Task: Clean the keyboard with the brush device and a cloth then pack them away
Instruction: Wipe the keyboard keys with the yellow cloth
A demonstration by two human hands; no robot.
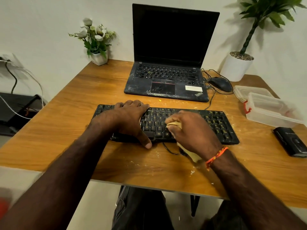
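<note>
Still dusty black keyboard (214, 125)

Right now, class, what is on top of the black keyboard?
On the keyboard the left hand rests flat, and the right hand presses a yellow cloth onto the keys. The keys beneath both hands are hidden.

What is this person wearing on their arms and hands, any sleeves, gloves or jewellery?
Both forearms are bare, with no sleeves in view and no gloves. The left hand shows no rings or bands. The right hand has a thin braided thread bracelet tied round the wrist, orange and red with small yellow flecks. No watch shows on either wrist.
</note>
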